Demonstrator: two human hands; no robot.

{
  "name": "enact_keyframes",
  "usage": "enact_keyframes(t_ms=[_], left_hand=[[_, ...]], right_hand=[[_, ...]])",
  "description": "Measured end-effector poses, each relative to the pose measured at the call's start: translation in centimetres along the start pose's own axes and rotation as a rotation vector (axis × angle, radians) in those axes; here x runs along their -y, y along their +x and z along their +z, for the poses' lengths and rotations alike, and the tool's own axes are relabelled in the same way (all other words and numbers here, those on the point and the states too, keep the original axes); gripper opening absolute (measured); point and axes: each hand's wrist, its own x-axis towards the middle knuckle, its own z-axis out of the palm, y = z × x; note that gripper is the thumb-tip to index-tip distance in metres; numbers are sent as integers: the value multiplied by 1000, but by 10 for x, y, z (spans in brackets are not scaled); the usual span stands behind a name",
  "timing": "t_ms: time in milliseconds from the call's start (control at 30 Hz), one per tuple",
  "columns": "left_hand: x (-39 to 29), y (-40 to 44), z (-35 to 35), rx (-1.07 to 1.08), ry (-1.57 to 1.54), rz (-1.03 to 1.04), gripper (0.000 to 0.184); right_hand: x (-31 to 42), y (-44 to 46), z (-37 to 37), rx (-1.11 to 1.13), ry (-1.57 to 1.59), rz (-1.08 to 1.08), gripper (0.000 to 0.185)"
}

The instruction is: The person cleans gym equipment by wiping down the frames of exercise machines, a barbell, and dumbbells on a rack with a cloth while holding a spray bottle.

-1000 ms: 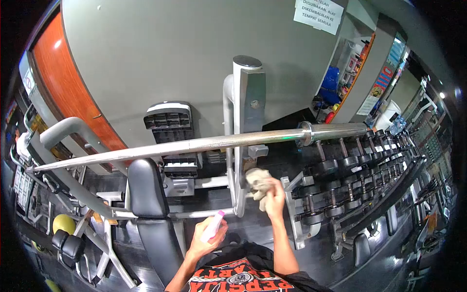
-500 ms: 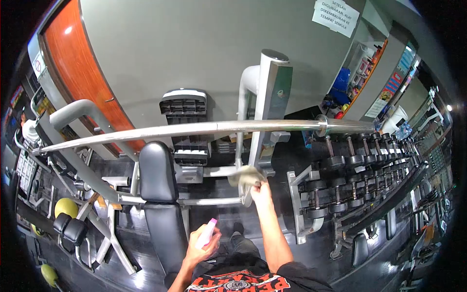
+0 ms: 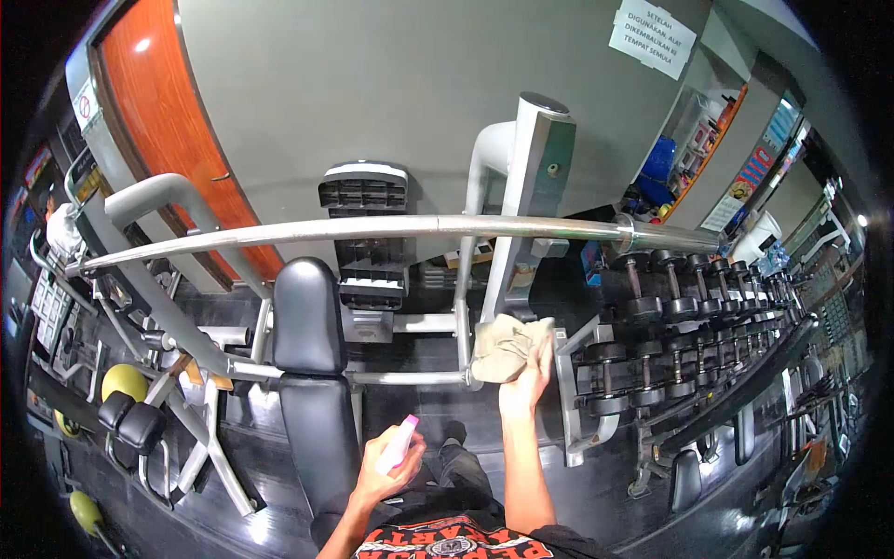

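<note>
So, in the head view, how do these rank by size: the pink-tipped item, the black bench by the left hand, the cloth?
1. Black bench, clearly largest
2. Cloth, held in the right hand
3. Pink-tipped item, in the left hand

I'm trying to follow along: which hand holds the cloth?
The right hand, nearer the dumbbell rack, holds the beige cloth; the left hand grips what looks like a pink-topped bottle.

Over my remote feed I see a beige cloth (image 3: 507,352), a white bottle (image 3: 393,455) with a pink tip (image 3: 411,423), black padding (image 3: 307,321), a silvery bar (image 3: 372,229) and an orange-brown door (image 3: 154,107).
</note>
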Motion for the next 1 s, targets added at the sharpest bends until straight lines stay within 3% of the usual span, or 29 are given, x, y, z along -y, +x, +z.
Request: enact_keyframes(t_ms=[100, 233, 367, 400, 433, 500, 600, 700, 767, 900, 967, 1000], left_hand=[[-5, -5, -4, -32, 50, 21, 11], [2, -14, -7, -40, -8, -69, 11], [-2, -14, -4, -12, 22, -39, 11], [-3, -15, -3, 2, -1, -48, 11], [-2, -15, -1, 7, -5, -45, 11], [1, -15, 1, 36, 0, 23, 10], [-2, -16, 4, 17, -41, 66, 10], [-1, -19, 3, 9, 7, 91, 10], [0, -21, 1, 10, -5, 60, 10], [6, -24, -1, 6, -19, 25, 10], [5, -23, 0, 1, -35, 19, 10], [5, -25, 1, 3, -50, 5, 10]], right_hand=[[-9, 9, -6, -55, -718, -512, 44], [-37, 26, -24, 95, -1216, -857, 47], [-50, 18, -44, 80, -1090, -738, 44], [-55, 15, -50, 45, -1079, -667, 44], [-56, 14, -58, 42, -1079, -458, 42], [-66, 14, -73, 12, -877, -335, 41], [-47, 5, -58, -117, -680, -377, 41], [-23, 11, -28, -112, -810, -615, 40], [-14, 18, -9, 21, -984, -719, 41], [-30, 31, -20, 56, -1054, -722, 38], [-28, 28, -23, -58, -982, -708, 36], [-29, 32, -32, -67, -806, -488, 38]])
